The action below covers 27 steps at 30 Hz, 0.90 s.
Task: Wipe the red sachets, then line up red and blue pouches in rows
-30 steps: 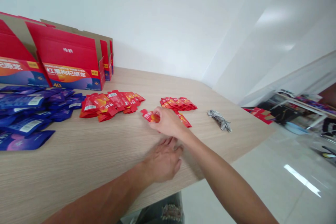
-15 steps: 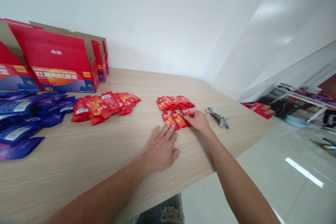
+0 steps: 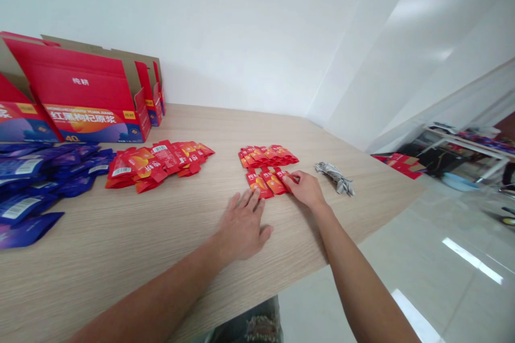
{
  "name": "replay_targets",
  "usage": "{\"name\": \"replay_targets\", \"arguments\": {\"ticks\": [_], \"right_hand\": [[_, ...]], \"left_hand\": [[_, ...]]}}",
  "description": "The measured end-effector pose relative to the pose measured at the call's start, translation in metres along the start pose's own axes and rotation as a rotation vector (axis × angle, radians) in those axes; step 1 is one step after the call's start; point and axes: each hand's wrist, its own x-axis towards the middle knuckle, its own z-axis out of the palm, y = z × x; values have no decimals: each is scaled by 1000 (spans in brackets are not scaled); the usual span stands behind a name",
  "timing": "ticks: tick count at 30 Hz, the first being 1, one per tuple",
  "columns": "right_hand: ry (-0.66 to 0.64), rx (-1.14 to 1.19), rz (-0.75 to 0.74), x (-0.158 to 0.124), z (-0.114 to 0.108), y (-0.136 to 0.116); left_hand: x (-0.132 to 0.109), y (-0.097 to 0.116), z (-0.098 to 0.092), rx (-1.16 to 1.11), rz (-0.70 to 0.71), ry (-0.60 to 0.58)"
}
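Pinching the right sachet (image 3: 284,175) of a front row of 3 with a narrow right hand (image 3: 308,188), at its thumb and fingertips. Resting a wide left hand (image 3: 242,228) on the table (image 3: 161,225), touching the near edge of the left sachet (image 3: 257,182) with parted fingertips. Between both hands' fingertips, the middle sachet (image 3: 274,181). Unlike 1.0 s ago, no longer carrying a sachet in front of the left hand, nor crossing the right arm over; almost unchanged from 0.5 s ago. Just beyond both hands, an overlapping back row (image 3: 267,155). Further left of the left hand, a loose red pile (image 3: 155,163) and blue packets (image 3: 44,177). Right of the right hand, a crumpled grey bundle (image 3: 335,178).
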Motion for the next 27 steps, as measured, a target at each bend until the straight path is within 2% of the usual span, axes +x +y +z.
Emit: {"name": "replay_targets", "arguments": {"ticks": [4,10,15,18,21,24,27], "right_hand": [[13,60,25,-4,-3,16],[-43,282,-188,-19,-1,43],[-55,381,-246,-21,4,56],[15,309,-270,-21,7,51],[65,202,-389,-24,8,36],[-62,135,-486,-28,9,19],[-170,105,-474,-31,12,8]], "left_hand": [[1,-1,0,-17,-9,-2],[1,-2,-2,-54,-5,26],[2,-2,-2,-63,-28,84],[2,-2,0,-53,-30,93],[2,-1,0,-44,-35,98],[1,0,-1,-44,-58,99],[2,0,1,-57,-80,101]]}}
